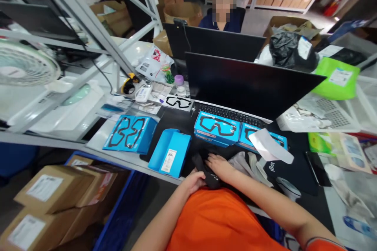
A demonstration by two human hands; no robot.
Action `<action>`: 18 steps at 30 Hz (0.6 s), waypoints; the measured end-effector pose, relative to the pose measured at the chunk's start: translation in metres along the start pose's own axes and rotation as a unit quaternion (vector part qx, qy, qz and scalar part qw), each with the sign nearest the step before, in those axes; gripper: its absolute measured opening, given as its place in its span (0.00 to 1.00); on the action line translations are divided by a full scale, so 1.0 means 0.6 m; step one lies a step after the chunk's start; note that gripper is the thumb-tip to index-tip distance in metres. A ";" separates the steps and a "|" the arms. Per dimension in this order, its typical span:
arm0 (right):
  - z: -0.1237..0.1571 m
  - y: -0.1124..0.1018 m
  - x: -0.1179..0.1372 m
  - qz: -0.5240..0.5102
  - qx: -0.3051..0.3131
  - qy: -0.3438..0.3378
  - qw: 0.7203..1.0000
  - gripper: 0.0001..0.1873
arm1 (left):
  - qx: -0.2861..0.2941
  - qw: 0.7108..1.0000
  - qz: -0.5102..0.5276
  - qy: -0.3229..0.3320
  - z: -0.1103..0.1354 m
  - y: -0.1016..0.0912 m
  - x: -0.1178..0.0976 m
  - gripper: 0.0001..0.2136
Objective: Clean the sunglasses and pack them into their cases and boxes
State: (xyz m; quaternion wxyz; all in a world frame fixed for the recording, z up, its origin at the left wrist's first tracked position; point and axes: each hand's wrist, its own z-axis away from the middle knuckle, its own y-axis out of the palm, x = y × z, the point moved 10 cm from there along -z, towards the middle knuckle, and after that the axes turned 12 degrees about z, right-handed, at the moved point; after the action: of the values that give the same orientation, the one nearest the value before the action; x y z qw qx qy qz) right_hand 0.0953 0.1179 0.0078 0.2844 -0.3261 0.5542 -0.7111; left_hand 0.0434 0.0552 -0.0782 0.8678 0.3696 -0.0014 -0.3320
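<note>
A dark, soft-looking black pouch [211, 178] with small white marks lies at the table's front edge, close to my body. My left hand [194, 180] grips its left side, thumb on top and fingers curled. My right hand [219, 166] is closed on the upper right part, its fingertips partly lost against the black. What is inside the pouch cannot be seen. To the left lies a blue box [171, 153] with a white label, its flap up. Just beyond my hands are blue goggle boxes [217, 127], with a white curved sheet [271, 145] over the right-hand ones.
Another pair of blue boxes [129, 133] stands at the left. A monitor [247, 86] and keyboard [229, 113] are behind the boxes. Grey-white wrapping [250, 166], a mouse [288, 188] and a phone [318, 168] lie right. Cartons [44, 188] sit below left. A person [225, 19] sits opposite.
</note>
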 end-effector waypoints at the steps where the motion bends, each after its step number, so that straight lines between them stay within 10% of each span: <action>1: 0.000 0.000 -0.001 0.004 0.006 0.003 1.000 0.15 | -0.001 1.000 0.006 -0.003 -0.003 -0.004 0.002 0.21; 10: -0.007 -0.035 -0.070 -0.011 0.038 0.154 0.987 0.04 | 0.009 0.998 0.042 -0.055 -0.033 -0.018 0.021 0.16; 18: 0.054 -0.093 -0.076 -0.121 -0.135 0.199 0.963 0.16 | -0.003 0.995 0.052 -0.079 -0.051 -0.036 0.021 0.17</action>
State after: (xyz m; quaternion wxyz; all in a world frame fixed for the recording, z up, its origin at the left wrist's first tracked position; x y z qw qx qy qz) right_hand 0.1463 0.1458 0.0612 0.0332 -0.2784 0.6468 -0.7092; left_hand 0.0486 0.0566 -0.1175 0.8823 0.3390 -0.0884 -0.3145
